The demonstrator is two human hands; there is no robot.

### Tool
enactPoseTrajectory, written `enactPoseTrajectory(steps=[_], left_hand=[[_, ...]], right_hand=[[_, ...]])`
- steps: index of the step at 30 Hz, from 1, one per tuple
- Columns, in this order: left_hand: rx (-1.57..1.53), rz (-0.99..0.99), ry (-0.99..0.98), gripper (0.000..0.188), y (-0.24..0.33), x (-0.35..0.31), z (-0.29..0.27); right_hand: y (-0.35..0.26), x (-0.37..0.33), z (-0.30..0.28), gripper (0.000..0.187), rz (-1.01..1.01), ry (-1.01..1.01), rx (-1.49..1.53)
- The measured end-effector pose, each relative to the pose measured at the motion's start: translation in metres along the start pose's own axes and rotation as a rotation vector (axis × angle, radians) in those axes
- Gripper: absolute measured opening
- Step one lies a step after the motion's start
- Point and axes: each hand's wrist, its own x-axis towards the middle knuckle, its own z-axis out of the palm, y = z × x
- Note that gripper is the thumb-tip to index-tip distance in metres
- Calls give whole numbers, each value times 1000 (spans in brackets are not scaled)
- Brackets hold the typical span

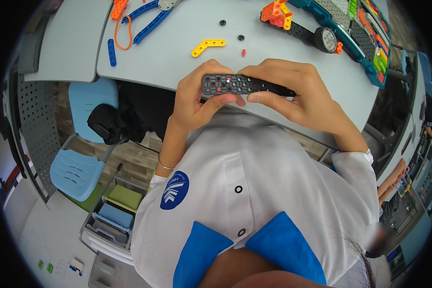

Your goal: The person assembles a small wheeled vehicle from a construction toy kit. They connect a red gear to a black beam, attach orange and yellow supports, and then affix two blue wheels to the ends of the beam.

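A black perforated building beam [242, 85] with small red pegs in some of its holes lies level between my two hands at the table's near edge. My left hand [193, 93] grips its left end, thumb below and fingers behind the top edge. My right hand [300, 91] pinches the right part between thumb and fingers, covering some of it. Just beyond my left hand lies a yellow angled beam [208, 46]. A small red peg [244, 53] and two small black round pieces, one a black bushing [241, 37], rest on the table past the beam.
At the back left lie a blue-handled tool [150, 23], an orange rubber band [125, 34] and a short blue beam [112, 53]. At the back right, a partly built model with a wheel [325, 40] stands beside a teal parts case [365, 62]. Light blue chairs [77, 168] stand left.
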Motion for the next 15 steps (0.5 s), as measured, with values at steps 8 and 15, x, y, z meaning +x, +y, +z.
enactPoseTrajectory(steps=[8,15], left_hand=[[-26,-71,68,33,3,-3,3],[-99,-87,113,37,2,-5,2]], right_hand=[[4,-3,9,34,-112,114,-145],[5,-2,15,34,-148,140,-143]])
